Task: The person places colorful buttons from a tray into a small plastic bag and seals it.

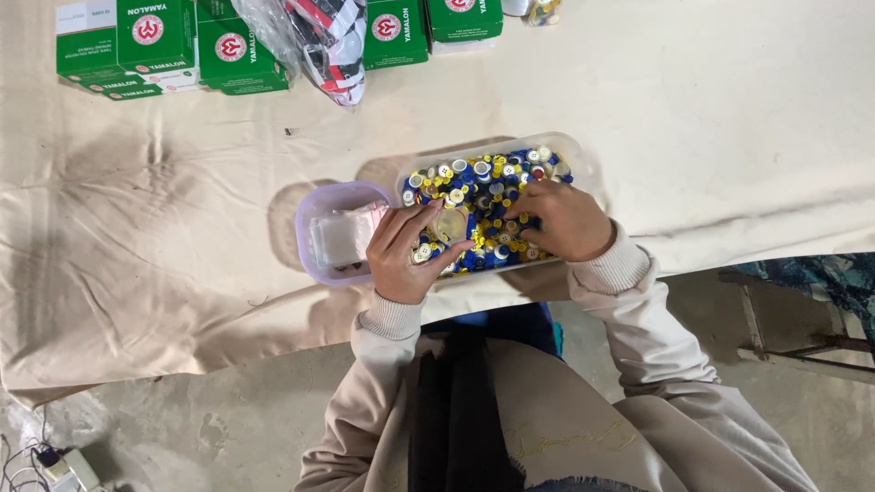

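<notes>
A clear plastic tub full of blue, yellow and white buttons lies on a cream cloth. My right hand rests palm down in the buttons, fingers dug into the pile. My left hand holds a small clear plastic bag at the tub's left end, thumb and fingers pinching it. Just left of it stands a small purple-rimmed container holding more clear bags.
Several green and white boxes line the far edge of the cream cloth, with a clear bag of dark and red items among them. Bare concrete floor lies near me; a metal frame stands at right.
</notes>
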